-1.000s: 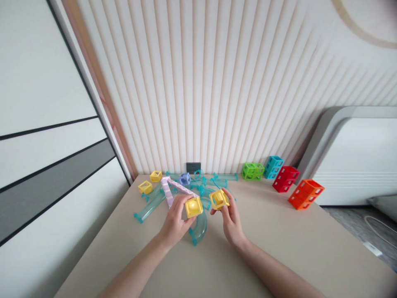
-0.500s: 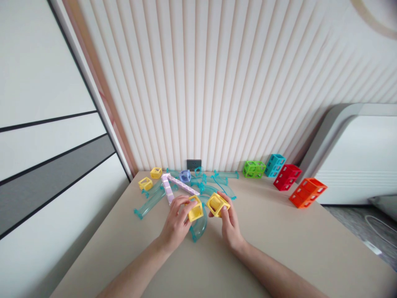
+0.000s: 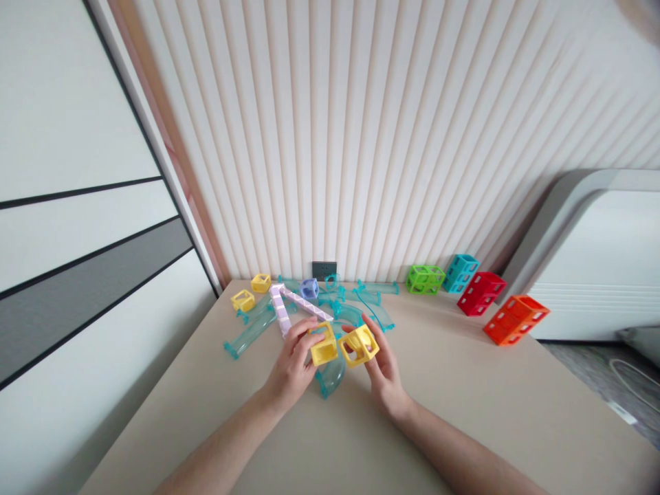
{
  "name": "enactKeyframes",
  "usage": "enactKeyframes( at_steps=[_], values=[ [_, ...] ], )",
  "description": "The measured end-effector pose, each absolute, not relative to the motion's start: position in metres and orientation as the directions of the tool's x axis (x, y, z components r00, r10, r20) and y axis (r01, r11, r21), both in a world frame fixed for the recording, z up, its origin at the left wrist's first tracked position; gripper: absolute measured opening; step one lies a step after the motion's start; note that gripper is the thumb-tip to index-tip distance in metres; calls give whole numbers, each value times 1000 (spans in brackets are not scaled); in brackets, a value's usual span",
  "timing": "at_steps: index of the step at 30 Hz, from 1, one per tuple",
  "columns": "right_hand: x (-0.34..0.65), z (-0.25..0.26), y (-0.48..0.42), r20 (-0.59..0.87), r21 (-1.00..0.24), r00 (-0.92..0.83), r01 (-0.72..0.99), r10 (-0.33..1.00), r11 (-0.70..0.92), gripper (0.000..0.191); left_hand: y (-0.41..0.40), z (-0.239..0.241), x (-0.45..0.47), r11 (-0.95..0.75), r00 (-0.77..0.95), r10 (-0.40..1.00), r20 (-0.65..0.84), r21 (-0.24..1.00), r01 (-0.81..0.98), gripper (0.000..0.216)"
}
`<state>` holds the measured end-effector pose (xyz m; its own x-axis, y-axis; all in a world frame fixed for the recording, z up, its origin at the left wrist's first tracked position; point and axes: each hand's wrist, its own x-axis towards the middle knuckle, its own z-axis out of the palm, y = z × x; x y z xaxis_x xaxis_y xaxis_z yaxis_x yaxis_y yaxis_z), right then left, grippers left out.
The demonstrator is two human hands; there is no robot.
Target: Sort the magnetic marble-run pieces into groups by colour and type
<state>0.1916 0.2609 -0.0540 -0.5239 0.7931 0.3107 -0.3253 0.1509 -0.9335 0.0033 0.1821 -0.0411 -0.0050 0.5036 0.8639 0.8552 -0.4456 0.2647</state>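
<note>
My left hand (image 3: 295, 361) is closed on a yellow open-sided cube block (image 3: 324, 352), held just above the table. Close to its right, a second yellow cube block (image 3: 359, 345) is gripped by my right hand (image 3: 384, 368), tilted with an open face showing. The two blocks are side by side with a narrow gap that I can barely make out. Under and behind them lie clear teal track pieces (image 3: 333, 377), partly covered by my hands and the blocks. Two lilac strips (image 3: 281, 313) lie at an angle just beyond my left hand.
Two more yellow cubes (image 3: 243, 300) and a periwinkle cube (image 3: 309, 289) lie at the back left. Along the right stand green (image 3: 425, 279), blue (image 3: 460, 273), red (image 3: 481, 293) and orange (image 3: 516, 320) block stacks. A ribbed wall (image 3: 340, 137) with a black socket (image 3: 324, 270) bounds the table's back.
The right-hand yellow block has been turned, so another open face shows, and its gap to the left block has narrowed. My left hand has tilted its block slightly. The view has shifted a little.
</note>
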Motion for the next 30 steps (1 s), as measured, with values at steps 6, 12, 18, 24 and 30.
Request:
enactKeyframes(
  at_steps=[6,12,18,24,30],
  values=[
    [188,-56,259,293,-907,-548,-418,783,46,68,181,-40,4,-478,-3,540,842,309,822,35],
    [188,-55,257,297,-909,-577,-416,761,39,59,181,-44,2,-523,49,495,868,252,814,38],
    [191,-52,258,344,-909,-591,-404,730,102,46,181,-43,-1,-551,52,388,920,187,813,39],
    [192,-49,259,300,-935,-586,-338,753,109,52,183,-46,-2,-577,106,383,917,149,803,41],
    [186,-51,263,239,-946,-605,-322,760,41,51,182,-51,-4,-620,140,427,893,177,764,46]
  ],
)
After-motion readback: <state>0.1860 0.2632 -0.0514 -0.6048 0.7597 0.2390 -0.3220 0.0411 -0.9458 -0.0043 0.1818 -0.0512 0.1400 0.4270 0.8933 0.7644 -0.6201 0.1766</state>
